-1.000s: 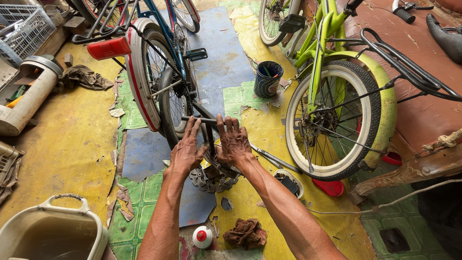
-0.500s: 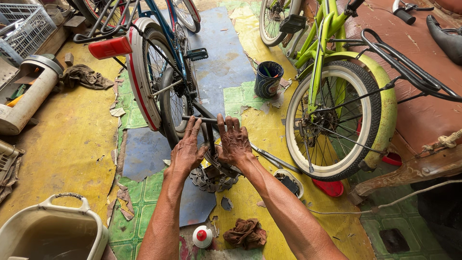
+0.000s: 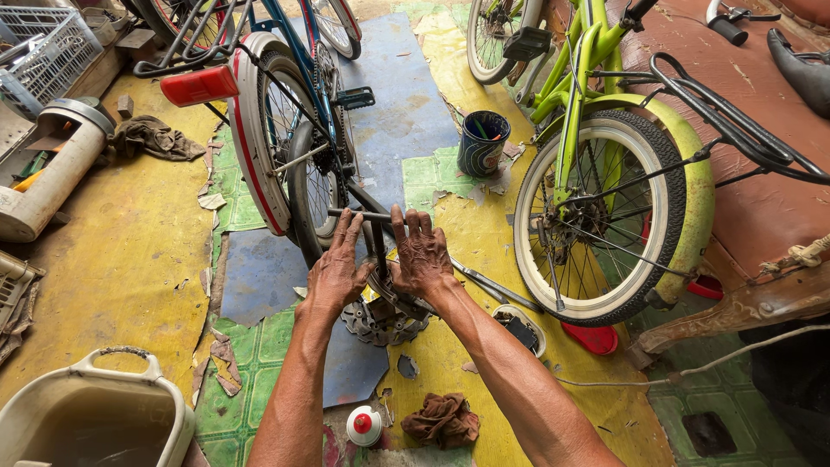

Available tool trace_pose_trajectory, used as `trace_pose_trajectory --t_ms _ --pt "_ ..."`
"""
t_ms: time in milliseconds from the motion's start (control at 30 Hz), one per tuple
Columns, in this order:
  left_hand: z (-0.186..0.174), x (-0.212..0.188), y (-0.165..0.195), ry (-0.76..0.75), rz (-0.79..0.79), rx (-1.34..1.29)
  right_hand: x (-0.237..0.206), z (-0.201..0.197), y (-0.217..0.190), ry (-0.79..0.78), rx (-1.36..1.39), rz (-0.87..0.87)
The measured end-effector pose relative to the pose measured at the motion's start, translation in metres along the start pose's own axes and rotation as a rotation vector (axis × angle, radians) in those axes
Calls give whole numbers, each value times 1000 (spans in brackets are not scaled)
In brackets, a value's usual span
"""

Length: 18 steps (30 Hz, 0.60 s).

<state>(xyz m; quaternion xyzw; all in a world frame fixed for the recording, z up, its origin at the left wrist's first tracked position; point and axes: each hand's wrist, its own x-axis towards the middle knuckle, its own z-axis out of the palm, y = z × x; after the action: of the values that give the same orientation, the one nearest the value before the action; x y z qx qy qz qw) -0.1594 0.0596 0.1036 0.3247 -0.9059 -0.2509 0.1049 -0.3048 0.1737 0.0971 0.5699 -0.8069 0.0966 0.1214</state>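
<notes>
Left hand (image 3: 335, 275) and right hand (image 3: 421, 255), fingers spread flat, press either side of a dark crank arm (image 3: 378, 246) above a chainring (image 3: 380, 320) on the floor.

Cluttered workshop floor in daylight

Worn yellow, blue and green floor covering (image 3: 130, 277) peels in patches; a green bicycle (image 3: 605, 173), a white basket (image 3: 39, 43), a cream tub (image 3: 95, 415) and rags (image 3: 443, 419) stand about.

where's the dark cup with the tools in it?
Head view, upper middle: the dark cup stands on the floor between the blue bicycle and the green bicycle.
</notes>
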Motion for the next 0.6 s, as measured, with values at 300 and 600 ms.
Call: trace_pose_trajectory --t_ms 300,600 --pt "-2 -1 2 -2 3 0 -1 2 1 21 -6 -15" --pt "-3 -1 2 -12 -3 2 0 1 1 26 1 -14"
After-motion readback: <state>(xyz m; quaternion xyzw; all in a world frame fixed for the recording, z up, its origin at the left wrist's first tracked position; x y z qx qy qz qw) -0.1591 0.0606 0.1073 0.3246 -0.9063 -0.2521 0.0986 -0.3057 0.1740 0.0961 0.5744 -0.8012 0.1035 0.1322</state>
